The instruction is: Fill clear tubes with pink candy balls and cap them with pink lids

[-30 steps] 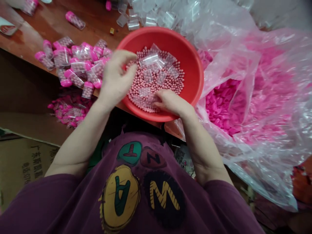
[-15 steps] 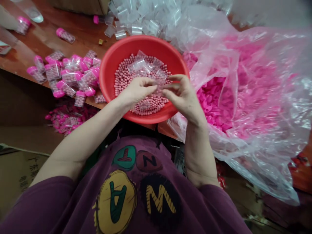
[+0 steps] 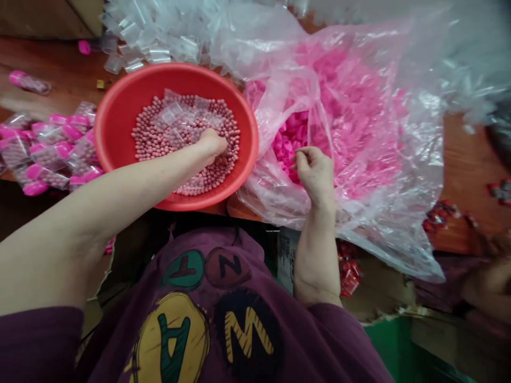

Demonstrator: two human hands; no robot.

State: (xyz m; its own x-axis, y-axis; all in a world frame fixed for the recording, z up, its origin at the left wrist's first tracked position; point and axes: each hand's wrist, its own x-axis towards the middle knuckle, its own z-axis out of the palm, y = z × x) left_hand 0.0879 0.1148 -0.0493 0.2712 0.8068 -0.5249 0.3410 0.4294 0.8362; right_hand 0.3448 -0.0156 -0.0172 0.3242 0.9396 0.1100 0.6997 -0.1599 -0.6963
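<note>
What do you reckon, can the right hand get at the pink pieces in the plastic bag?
Probably yes. The right hand is at the opening of the plastic bag, with uncovered pink pieces right beside it; only the bag's loose edges might catch.

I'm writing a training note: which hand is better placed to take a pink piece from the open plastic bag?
Probably the right hand: it is at the plastic bag, beside the pink pieces. The left hand is in the red bowl, at the beads, farther off.

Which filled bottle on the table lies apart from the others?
The upper left bottle: it lies alone, while the other bottles are heaped beside the red bowl.
</note>
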